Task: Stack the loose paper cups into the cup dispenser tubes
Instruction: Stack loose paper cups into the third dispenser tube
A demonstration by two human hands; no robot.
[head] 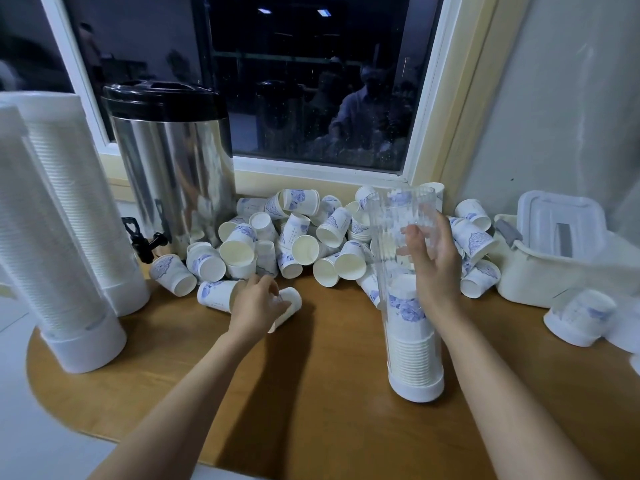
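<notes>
At 9 o'clock, filled tubes (79, 188) stand done. The left hand (258, 306) grasps a toppled cup (290, 306) below the 12 o'clock heap (304, 237), likely for loading. The right hand (434, 265) clasps the part-filled clear tube (394, 220) at 3 o'clock, steadying it.

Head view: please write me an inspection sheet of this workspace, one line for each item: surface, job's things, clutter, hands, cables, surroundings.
Surface: wooden table, rounded at its left end, back half covered with cups.
Job's things: clear tube upright, lower part filled with stacked cups; pile of loose cups below the window; two white tubes at left, which look full.
Clutter: steel urn; white lidded box; stray cup on its side at right.
Hands: left hand grips a lying cup; right hand holds the clear tube above the stack.
Cables: nothing seen.
Surroundings: dark window with reflections; pale wall at right.
</notes>
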